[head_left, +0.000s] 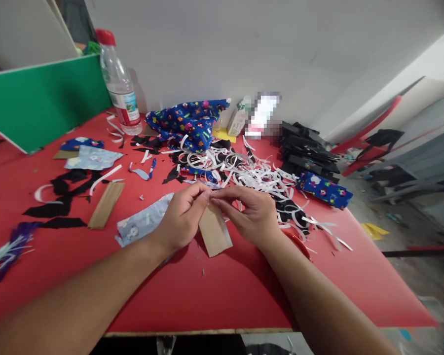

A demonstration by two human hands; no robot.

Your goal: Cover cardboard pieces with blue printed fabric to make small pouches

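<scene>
The brown card strip [214,230] hangs just below both sets of fingertips, its top edge pinched between them and its lower end pointing to 5 o'clock above the red table [214,291]. The left hand [181,217] clamps the strip's upper left corner, thumb against forefinger. The right hand [249,212] pinches the same edge from 3 o'clock, fingers pressed together. Both forearms run in from 6 o'clock, wrists converging. A light-blue printed cloth piece [142,222] lies at 9 o'clock; white paper trimmings [251,172] sit at 12 o'clock.

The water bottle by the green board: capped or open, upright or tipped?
Capped and upright. The water bottle stands on the red table with its red cap on top.
</scene>
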